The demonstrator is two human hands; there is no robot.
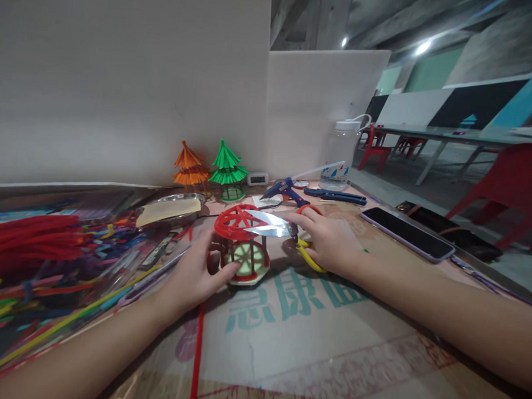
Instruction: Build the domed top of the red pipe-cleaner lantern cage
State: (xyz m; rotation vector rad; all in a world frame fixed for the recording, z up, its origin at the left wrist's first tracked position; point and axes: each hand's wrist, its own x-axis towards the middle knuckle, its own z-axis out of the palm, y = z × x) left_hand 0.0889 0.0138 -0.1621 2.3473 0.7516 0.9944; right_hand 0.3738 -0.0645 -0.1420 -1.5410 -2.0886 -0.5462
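Observation:
A small round pavilion model [242, 225] with a red pipe-cleaner top ring, dark posts and a pale base stands in front of me. My left hand [201, 264] grips its left side, thumb resting near the base. In my right hand [328, 237] is a pair of scissors [269, 224] with one orange and one yellow handle. Their blades are parted and point left, across the red ring. From the ring's left side, near my left hand, a red pipe cleaner [198, 355] runs down toward the table's front edge.
Behind stand an orange pagoda model [190, 167] and a green one [227, 168]. A glue gun [288, 191], utility knife [336, 195], water bottle [338, 155] and phone [407, 232] lie rightward. Red pipe cleaners [30, 242] and a metal dish [171, 210] are at left.

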